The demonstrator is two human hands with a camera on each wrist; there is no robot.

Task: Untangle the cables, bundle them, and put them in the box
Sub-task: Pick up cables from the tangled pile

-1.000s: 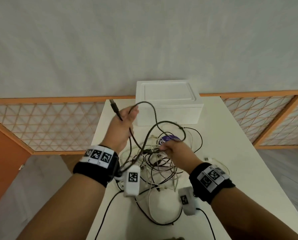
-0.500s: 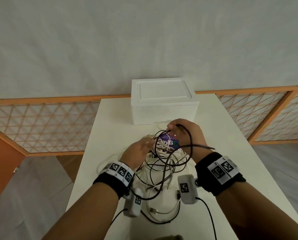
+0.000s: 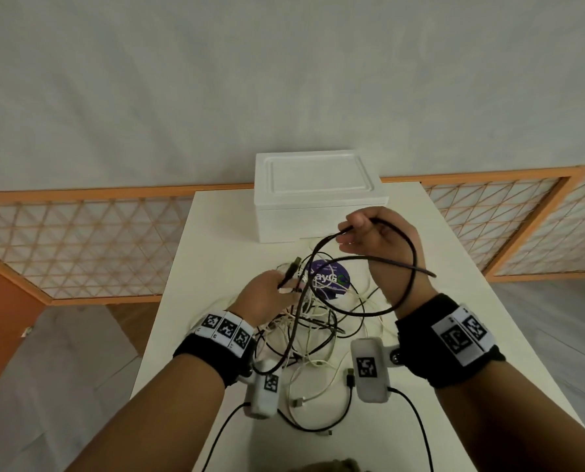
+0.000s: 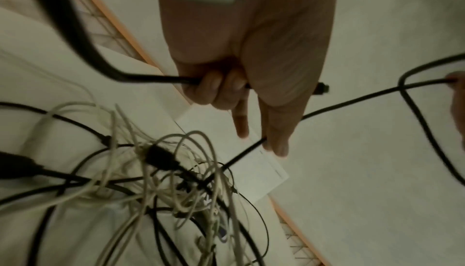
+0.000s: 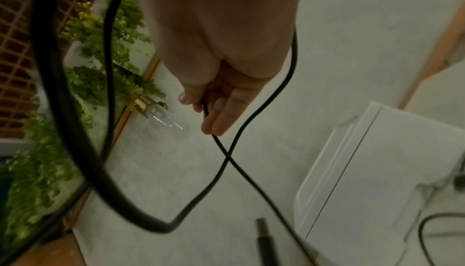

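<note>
A tangle of black and white cables [image 3: 313, 321] lies on the white table [image 3: 454, 301], over a round purple sticker [image 3: 330, 279]. My left hand [image 3: 267, 294] grips a black cable [image 4: 151, 78] near its USB plug [image 3: 293, 269], just above the pile. My right hand [image 3: 379, 240] is raised in front of the closed white box [image 3: 315, 195] and pinches the same black cable [image 5: 208, 115], which loops round my wrist with one end [image 3: 427, 272] sticking out to the right. The tangle [image 4: 163, 180] shows below my left fingers.
The box stands at the table's far edge by the wall. Orange lattice panels [image 3: 80, 247] flank the table on both sides. A loose black plug [image 3: 350, 374] and a white plug [image 3: 299, 401] lie near the table's front. Green foliage [image 5: 105, 55] shows in the right wrist view.
My right hand has risen toward the box, drawing the black cable up into a wide loop round the wrist. My left hand stays low over the pile, still holding the plug end.
</note>
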